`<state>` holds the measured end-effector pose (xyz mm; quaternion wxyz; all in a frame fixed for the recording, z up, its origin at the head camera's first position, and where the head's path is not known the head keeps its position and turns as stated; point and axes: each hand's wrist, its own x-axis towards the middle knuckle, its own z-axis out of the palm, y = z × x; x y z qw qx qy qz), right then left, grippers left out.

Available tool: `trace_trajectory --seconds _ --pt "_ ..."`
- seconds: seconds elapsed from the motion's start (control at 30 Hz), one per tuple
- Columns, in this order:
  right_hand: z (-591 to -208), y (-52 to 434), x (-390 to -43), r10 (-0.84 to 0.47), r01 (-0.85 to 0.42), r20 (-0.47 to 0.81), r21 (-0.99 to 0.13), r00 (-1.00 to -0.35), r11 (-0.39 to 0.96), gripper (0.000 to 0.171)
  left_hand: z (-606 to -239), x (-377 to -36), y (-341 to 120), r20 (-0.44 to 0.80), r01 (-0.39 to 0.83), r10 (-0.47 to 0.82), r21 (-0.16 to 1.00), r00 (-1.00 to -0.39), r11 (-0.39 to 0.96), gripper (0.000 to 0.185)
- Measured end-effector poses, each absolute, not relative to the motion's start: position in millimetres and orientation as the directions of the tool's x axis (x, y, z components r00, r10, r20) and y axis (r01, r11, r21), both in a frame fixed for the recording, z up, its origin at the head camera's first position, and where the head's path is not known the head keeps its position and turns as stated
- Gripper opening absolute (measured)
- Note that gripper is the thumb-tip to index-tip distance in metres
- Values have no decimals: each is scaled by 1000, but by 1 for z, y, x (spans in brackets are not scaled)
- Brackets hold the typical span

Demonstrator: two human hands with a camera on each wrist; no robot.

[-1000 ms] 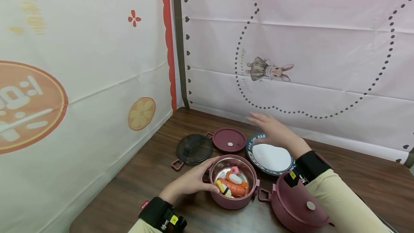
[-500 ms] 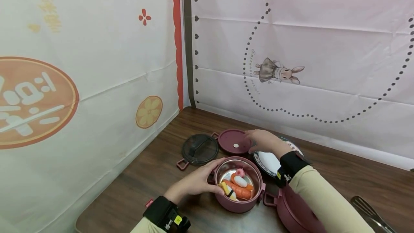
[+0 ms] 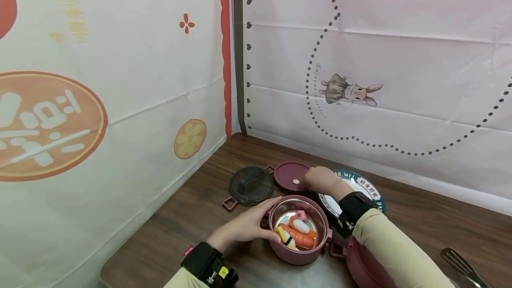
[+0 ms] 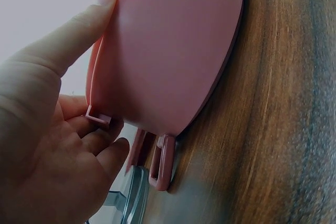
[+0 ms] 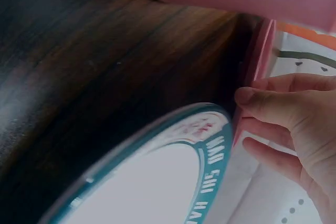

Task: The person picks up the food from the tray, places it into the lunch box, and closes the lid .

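steadying the pink pot (image 3: pixel 298 234) at the table's six o'clock, the left hand (image 3: pixel 244 228) curls round its wall; the right hand (image 3: pixel 322 180) pinches the pink lid (image 3: pixel 291 176) at twelve o'clock. a loose pinch could drop it onto the plate (image 3: pixel 370 188).

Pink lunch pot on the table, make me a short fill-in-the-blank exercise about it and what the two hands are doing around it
1. The left hand holds the side of the open pink lunch pot, which has toy ____ inside.
2. The right hand pinches the edge of the pink ____ lying behind the pot.
3. Left of the pink lid lies a dark, see-through ____.
4. The plate under the right wrist has a ____ rim with lettering.

Missing words: food; lid; lid; teal
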<state>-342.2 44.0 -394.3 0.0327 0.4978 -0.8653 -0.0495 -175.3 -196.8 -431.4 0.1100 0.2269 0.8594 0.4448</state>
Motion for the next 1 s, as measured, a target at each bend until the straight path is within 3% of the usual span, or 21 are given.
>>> trace_trajectory --seconds 0.2,0.63,0.77,1.0 --pt "-374 50 -339 -834 -834 53 38 -549 551 10 -431 -178 -194 -2 276 481 817 -877 506 96" --pt "-331 68 -309 -867 -879 183 27 -464 476 15 -429 -178 -193 18 309 492 797 -871 519 96" --pt "-318 75 -290 -881 -898 210 33 -423 439 13 -430 -179 -194 30 325 497 790 -867 519 96" --pt "-309 88 -253 -925 -942 271 130 -267 310 9 -431 -181 -197 57 340 518 815 -853 470 93"
